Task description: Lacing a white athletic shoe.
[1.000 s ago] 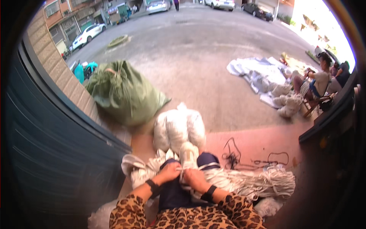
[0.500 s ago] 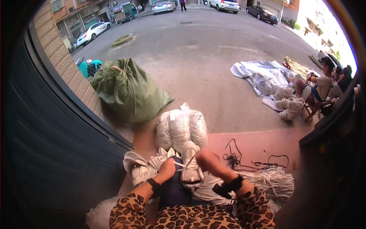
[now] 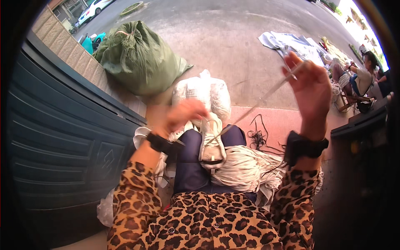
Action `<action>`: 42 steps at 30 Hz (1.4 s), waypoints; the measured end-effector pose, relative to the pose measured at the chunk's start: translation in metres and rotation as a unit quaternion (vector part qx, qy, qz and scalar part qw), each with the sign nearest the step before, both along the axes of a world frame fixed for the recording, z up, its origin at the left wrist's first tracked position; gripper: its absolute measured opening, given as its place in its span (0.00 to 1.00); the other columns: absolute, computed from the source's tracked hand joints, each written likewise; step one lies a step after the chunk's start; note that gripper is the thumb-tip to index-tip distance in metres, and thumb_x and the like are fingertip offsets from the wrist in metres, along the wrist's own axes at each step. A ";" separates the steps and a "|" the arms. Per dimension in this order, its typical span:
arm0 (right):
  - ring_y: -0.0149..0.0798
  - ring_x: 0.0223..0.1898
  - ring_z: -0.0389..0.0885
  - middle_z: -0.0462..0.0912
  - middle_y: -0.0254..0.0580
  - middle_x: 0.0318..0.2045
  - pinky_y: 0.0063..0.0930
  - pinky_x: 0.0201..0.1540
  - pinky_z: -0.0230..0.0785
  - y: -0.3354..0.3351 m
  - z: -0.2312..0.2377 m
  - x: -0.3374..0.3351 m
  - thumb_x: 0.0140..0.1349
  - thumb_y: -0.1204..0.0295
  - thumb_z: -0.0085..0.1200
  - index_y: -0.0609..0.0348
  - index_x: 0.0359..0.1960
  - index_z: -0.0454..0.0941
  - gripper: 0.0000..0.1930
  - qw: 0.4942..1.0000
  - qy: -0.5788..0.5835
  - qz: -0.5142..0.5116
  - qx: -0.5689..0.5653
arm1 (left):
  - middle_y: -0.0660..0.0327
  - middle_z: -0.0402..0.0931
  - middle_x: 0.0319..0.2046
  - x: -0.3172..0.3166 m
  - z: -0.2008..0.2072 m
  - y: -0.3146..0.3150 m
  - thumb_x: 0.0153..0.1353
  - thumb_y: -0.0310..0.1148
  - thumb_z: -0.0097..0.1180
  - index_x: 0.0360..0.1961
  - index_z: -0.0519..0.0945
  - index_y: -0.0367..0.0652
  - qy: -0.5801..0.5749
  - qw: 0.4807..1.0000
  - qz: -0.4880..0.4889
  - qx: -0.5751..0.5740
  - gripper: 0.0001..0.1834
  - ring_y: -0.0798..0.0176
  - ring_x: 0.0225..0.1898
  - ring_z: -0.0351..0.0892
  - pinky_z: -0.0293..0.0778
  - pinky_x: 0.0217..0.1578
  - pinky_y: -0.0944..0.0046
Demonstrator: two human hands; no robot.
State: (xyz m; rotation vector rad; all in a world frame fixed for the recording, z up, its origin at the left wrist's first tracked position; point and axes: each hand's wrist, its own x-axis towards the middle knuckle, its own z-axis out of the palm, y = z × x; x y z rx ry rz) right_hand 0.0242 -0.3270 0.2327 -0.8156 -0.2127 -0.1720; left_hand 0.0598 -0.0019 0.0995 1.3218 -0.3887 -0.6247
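A light-coloured sneaker [image 3: 213, 146] lies between my thighs, its toe away from me. From its eyelets a pale shoelace [image 3: 263, 98] stretches up and right to my right hand [image 3: 309, 89]. That hand is raised high, its fingers pinching the lace near its end. My left hand [image 3: 183, 116] is just left of the sneaker's far end, smeared by motion, so its grip is unclear. A big bundle of cream shoelaces [image 3: 246, 168] rests beside my right thigh. More pale shoes [image 3: 141, 134], partly hidden by my left arm, sit by my left leg.
Clear plastic bags of white bundles [image 3: 202, 89] stand ahead of my knees. A large green sack [image 3: 139, 58] is at the far left by the dark door [image 3: 71, 137]. Black laces [image 3: 259, 135] lie on the reddish floor. At the right a person [image 3: 362, 77] sits near white cloths [image 3: 291, 43].
My right hand has risen far up and right, drawing the lace out long. My left hand has moved farther from my body. The view has tilted down.
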 end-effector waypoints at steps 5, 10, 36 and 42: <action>0.26 0.17 0.57 0.61 0.29 0.16 0.21 0.21 0.54 -0.047 -0.092 -0.002 0.63 0.65 0.36 0.50 0.20 0.64 0.13 0.947 0.220 -0.162 -0.168 | 0.62 0.71 0.19 0.030 -0.014 0.152 0.55 0.29 0.46 0.23 0.72 0.41 0.219 0.872 0.413 -0.146 0.06 0.63 0.21 0.70 0.67 0.25 0.64; 0.27 0.24 0.72 0.78 0.35 0.22 0.22 0.28 0.64 0.036 -0.206 -0.063 0.57 0.72 0.50 0.63 0.28 0.77 0.07 0.846 0.213 0.115 -0.474 | 0.69 0.70 0.18 0.003 -0.046 0.145 0.54 0.35 0.52 0.25 0.71 0.49 0.283 0.896 0.337 0.065 0.05 0.71 0.18 0.68 0.61 0.16 0.68; 0.38 0.35 0.68 0.71 0.36 0.26 0.35 0.37 0.56 0.114 -0.241 -0.085 0.47 0.72 0.46 0.54 0.24 0.72 0.04 0.512 -0.122 -0.046 -0.849 | 0.49 0.75 0.24 -0.118 -0.113 0.007 0.56 0.37 0.48 0.30 0.77 0.40 -0.132 0.890 0.173 0.402 0.12 0.46 0.29 0.75 0.70 0.30 0.54; 0.39 0.35 0.68 0.71 0.37 0.25 0.34 0.37 0.57 0.114 -0.246 -0.085 0.45 0.72 0.47 0.55 0.23 0.72 0.03 0.543 -0.106 -0.058 -0.831 | 0.48 0.75 0.23 -0.113 -0.117 -0.004 0.56 0.35 0.46 0.25 0.75 0.39 -0.240 0.838 0.195 0.450 0.11 0.45 0.28 0.74 0.69 0.29 0.50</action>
